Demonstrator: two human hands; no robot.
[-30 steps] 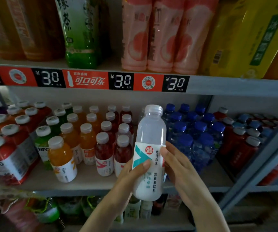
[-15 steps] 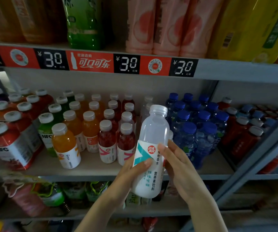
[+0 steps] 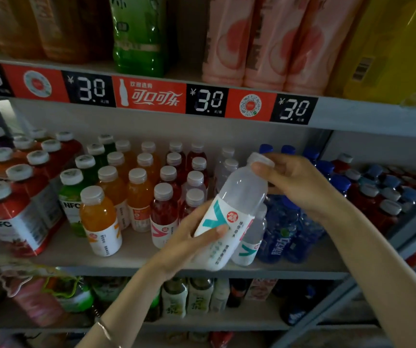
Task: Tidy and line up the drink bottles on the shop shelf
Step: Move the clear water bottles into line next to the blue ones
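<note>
A clear bottle with a white and teal label (image 3: 229, 214) is held tilted, its cap leaning right, in front of the middle shelf (image 3: 131, 261). My left hand (image 3: 189, 237) grips its lower labelled part from the left. My right hand (image 3: 294, 182) holds its white cap and neck from the right. Behind it stand more clear bottles of the same kind (image 3: 250, 244), in a row going back. Left of them stand rows of red bottles (image 3: 163, 214) and orange bottles (image 3: 100, 217).
Blue bottles (image 3: 284, 234) stand right of the clear row, red ones (image 3: 375, 204) beyond a divider. Square NFC juice bottles (image 3: 8, 214) fill the left end. The upper shelf carries tall green, pink and yellow drinks above a price strip (image 3: 201, 101). More drinks sit on the lower shelf (image 3: 196, 297).
The clear bottle has gone from upright to tilted right and moved closer to the shelf. My right hand has shifted from the label up to the cap.
</note>
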